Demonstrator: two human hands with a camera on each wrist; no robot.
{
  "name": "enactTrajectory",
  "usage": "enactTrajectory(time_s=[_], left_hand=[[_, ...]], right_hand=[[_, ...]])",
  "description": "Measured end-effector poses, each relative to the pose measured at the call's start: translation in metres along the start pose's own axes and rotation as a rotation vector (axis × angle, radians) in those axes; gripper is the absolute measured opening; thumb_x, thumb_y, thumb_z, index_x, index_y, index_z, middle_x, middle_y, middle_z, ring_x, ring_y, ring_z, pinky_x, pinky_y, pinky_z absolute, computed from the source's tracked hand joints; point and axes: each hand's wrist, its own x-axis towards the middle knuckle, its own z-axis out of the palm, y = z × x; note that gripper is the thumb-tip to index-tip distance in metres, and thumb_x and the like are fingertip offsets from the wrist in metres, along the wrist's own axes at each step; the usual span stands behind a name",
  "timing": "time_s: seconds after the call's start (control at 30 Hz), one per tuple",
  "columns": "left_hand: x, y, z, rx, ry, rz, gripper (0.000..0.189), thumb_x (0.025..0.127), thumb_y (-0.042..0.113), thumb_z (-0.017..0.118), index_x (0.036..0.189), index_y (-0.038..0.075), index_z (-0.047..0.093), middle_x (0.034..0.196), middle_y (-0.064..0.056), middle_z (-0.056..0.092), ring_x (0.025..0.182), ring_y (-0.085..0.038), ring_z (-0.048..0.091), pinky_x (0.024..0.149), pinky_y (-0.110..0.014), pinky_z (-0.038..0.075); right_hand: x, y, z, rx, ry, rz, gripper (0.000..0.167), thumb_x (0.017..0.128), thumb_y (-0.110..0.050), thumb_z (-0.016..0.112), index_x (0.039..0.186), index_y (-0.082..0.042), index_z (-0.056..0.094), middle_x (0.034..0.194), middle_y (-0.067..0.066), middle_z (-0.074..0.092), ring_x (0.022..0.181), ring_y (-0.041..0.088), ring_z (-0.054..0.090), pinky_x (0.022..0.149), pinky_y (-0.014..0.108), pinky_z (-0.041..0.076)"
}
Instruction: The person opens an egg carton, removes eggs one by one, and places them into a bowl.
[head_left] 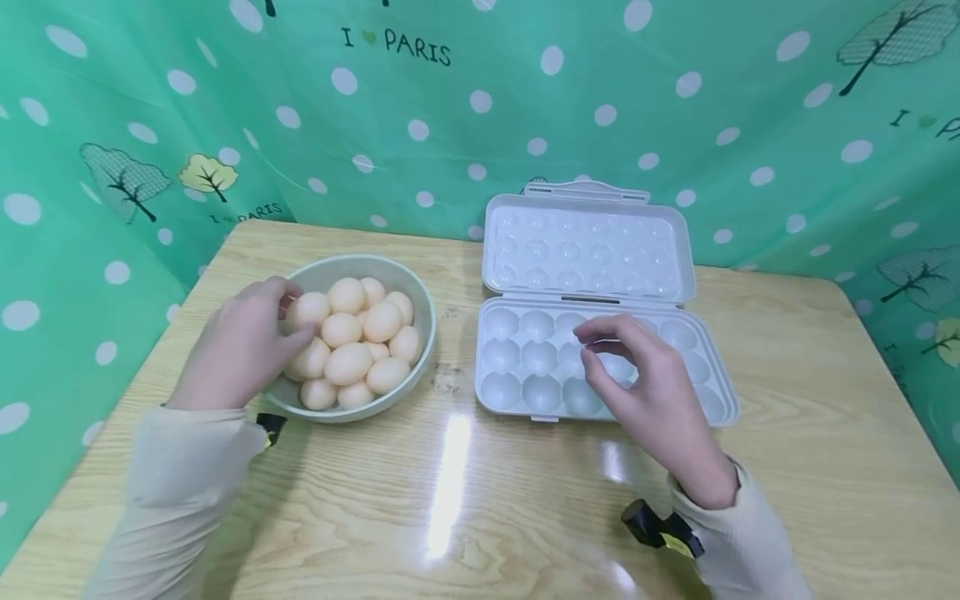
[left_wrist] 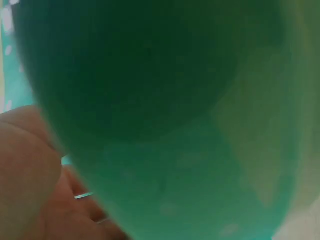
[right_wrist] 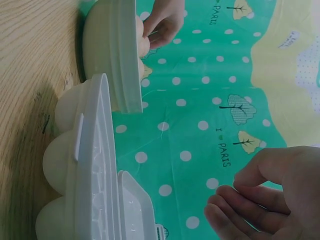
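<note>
Pale cream eggs (head_left: 348,364) fill a light green bowl (head_left: 423,367) on the table's left side. At the bowl's left edge my left hand (head_left: 243,337) grips an egg (head_left: 309,308) between thumb and fingers, still among the others. To the right lies a pale egg carton (head_left: 540,417) with its lid (head_left: 588,250) raised; the cups that show hold no eggs. Over the carton hovers my right hand (head_left: 648,392), fingers loosely curved, thumb and fingertips apart, nothing between them. A blurred green curve of the bowl (left_wrist: 175,150) covers most of the left wrist view and hides the egg.
The wooden table (head_left: 525,508) extends in front of the bowl and carton. A green polka-dot cloth (head_left: 480,150) hangs behind it and at both sides. Black devices are strapped at both wrists; the right one (head_left: 660,529) sticks out over the table.
</note>
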Motion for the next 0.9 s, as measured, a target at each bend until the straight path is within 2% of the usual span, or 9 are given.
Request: enactTrajectory(time_s=[0.23,0.37,0.53,0.73,0.8,0.9], left_hand=[[0.009,0.0,-0.001,0.025,-0.07,-0.01,0.044,0.097,0.028,0.059,0.129,-0.002,0.051,0.118,-0.026,0.059,0.106,-0.042,0.056,0.087,-0.059,0.047],[0.01,-0.001,-0.002,0.047,-0.067,0.005,0.047,0.098,0.03,0.059,0.132,-0.001,0.051,0.12,-0.026,0.059,0.106,-0.043,0.056,0.087,-0.06,0.046],[0.001,-0.002,-0.002,0.077,-0.033,0.046,0.046,0.098,0.03,0.059,0.132,-0.002,0.054,0.124,-0.028,0.057,0.108,-0.045,0.055,0.086,-0.064,0.044],[-0.016,0.008,-0.006,0.046,0.056,0.129,0.041,0.099,0.027,0.059,0.131,0.0,0.056,0.129,-0.026,0.056,0.119,-0.046,0.051,0.089,-0.066,0.043],[-0.023,0.016,-0.006,0.034,0.077,0.176,0.041,0.098,0.025,0.061,0.132,0.002,0.055,0.129,-0.024,0.057,0.118,-0.045,0.052,0.09,-0.065,0.043],[-0.034,0.029,-0.004,0.023,0.127,0.286,0.042,0.095,0.02,0.066,0.131,0.002,0.055,0.125,-0.021,0.06,0.113,-0.041,0.056,0.086,-0.061,0.047]], right_hand=[[-0.001,-0.001,-0.005,-0.046,0.007,0.01,0.023,0.089,0.006,0.065,0.11,-0.005,0.065,0.109,0.004,0.067,0.1,0.02,0.067,0.092,0.015,0.051],[-0.005,-0.001,-0.007,-0.057,0.018,0.02,0.022,0.089,0.006,0.065,0.109,-0.004,0.065,0.107,0.004,0.067,0.099,0.019,0.067,0.091,0.015,0.051],[-0.01,0.002,-0.007,-0.076,0.007,0.03,0.023,0.088,0.007,0.065,0.108,-0.005,0.067,0.105,0.004,0.068,0.097,0.02,0.068,0.088,0.016,0.052],[-0.018,0.001,-0.009,-0.145,0.017,0.016,0.024,0.087,0.006,0.067,0.108,-0.005,0.067,0.105,0.002,0.068,0.096,0.019,0.067,0.087,0.021,0.053],[-0.018,-0.001,-0.008,-0.168,0.023,0.001,0.024,0.087,0.005,0.067,0.108,-0.005,0.067,0.105,0.002,0.068,0.097,0.019,0.066,0.088,0.023,0.052],[-0.017,-0.004,-0.006,-0.192,0.026,-0.02,0.026,0.086,0.004,0.068,0.11,-0.006,0.066,0.106,0.002,0.068,0.098,0.018,0.065,0.089,0.027,0.052]])
